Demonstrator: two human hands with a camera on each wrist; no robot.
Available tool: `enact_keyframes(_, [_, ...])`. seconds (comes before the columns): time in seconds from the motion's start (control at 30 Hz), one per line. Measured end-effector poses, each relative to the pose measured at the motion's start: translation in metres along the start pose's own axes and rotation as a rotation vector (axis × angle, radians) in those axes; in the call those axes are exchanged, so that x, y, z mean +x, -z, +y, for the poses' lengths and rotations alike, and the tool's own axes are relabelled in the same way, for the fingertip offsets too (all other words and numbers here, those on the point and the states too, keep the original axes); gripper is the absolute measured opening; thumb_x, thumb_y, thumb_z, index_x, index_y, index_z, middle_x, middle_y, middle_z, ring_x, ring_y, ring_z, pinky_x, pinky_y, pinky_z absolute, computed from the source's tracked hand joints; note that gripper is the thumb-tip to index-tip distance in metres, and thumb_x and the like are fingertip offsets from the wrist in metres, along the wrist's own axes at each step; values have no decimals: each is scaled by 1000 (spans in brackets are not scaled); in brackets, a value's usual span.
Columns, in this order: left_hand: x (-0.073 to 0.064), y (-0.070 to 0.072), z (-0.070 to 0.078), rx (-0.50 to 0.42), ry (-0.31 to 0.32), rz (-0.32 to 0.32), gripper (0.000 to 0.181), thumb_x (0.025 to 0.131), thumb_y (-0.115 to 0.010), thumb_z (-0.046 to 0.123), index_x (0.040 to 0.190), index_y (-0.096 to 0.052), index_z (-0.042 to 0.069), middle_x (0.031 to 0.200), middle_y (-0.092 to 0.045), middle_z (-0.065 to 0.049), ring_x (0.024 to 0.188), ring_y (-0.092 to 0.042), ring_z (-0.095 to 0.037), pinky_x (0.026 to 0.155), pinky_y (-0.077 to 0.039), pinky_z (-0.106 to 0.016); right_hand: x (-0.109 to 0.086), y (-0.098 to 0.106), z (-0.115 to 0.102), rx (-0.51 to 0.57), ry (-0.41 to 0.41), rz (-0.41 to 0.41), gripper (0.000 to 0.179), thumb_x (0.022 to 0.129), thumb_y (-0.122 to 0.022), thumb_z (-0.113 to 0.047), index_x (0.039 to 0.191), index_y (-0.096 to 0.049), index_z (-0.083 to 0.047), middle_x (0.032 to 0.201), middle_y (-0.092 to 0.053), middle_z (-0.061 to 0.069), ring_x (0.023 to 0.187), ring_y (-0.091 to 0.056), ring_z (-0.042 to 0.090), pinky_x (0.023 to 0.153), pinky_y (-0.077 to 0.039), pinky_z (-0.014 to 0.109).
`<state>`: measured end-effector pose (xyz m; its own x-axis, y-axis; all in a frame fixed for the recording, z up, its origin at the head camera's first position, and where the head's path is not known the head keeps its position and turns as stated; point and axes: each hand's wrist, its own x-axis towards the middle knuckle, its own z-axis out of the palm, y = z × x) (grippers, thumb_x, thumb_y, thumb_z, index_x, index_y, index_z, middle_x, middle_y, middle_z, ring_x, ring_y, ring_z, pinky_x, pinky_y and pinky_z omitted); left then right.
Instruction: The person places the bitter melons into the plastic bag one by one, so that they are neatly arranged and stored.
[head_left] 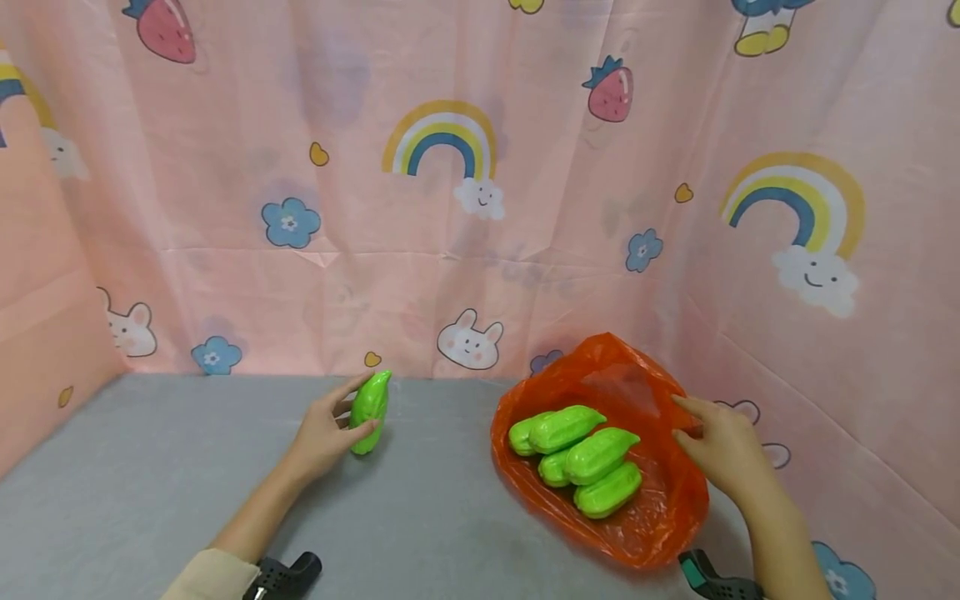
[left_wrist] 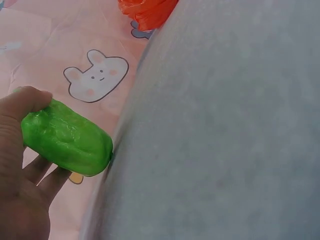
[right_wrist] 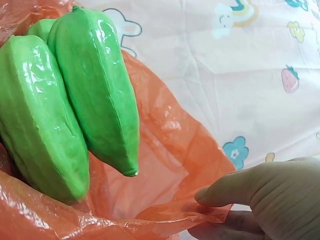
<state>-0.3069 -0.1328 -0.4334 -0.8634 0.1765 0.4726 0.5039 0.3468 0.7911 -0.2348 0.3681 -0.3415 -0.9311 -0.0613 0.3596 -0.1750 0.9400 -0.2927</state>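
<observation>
My left hand (head_left: 324, 429) grips a glossy green papaya (head_left: 371, 412), thumb on one side and fingers on the other. The papaya stands nearly upright, pointed end up, its blunt end close over the grey table. In the left wrist view that blunt end faces the table surface. To the right, an orange-red plastic bag (head_left: 656, 533) lies with its mouth wide open. Several more green papayas (head_left: 602, 456) are piled inside it. My right hand (head_left: 723, 442) pinches the bag's right rim between thumb and fingers, clearly seen in the right wrist view.
The grey table (head_left: 420, 533) meets a pink printed cloth (head_left: 360, 308) hanging behind it and along both sides. The bag stands near the right-hand cloth. Black wrist devices (head_left: 283, 577) show at the lower edge on both arms.
</observation>
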Motion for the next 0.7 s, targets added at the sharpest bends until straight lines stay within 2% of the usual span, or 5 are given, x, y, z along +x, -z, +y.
enact_keyframes(0.2, [0, 0, -2, 15, 12, -14, 81, 84, -79, 0, 154, -43, 15, 145, -48, -22, 122, -62, -47, 92, -59, -45, -1, 0, 0, 8, -8, -4, 47, 88, -71, -4, 131, -60, 10, 122, -63, 39, 90, -72, 47, 71, -61, 53])
enact_keyframes(0.43, [3, 2, 4, 4, 25, 14, 67, 86, -76, -1, 146, -48, 8, 143, -52, -21, 125, -61, -44, 98, -55, -51, 0, 0, 0, 0, 4, 0, 47, 87, -71, -3, 131, -60, 11, 121, -63, 38, 88, -72, 46, 70, -61, 51])
enact_keyframes(0.7, [10, 0, 17, -43, 10, -12, 59, 90, -72, 2, 146, -52, 8, 143, -51, -23, 118, -65, -48, 86, -61, -39, 0, 2, 1, 5, 8, -7, 48, 87, -71, -2, 131, -60, 11, 119, -64, 38, 85, -72, 43, 68, -62, 50])
